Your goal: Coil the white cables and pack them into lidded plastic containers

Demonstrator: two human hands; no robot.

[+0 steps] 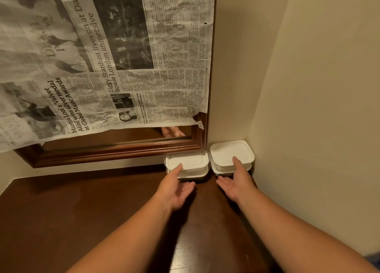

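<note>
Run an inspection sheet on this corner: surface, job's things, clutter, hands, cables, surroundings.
Surface: dark brown wooden tabletop, glossy.
Job's things: left stack of white square lidded plastic containers and matching right stack, side by side in the corner, lids on, each apparently two high.
Clutter: nothing seen.
Hands: left hand has its thumb on the left stack's lid and its fingers straight at the stack's front. The right hand is placed likewise on the right stack.
Cables: nothing seen.
Surroundings: brown wood-framed mirror, mostly covered by newspaper; cream walls.
</note>
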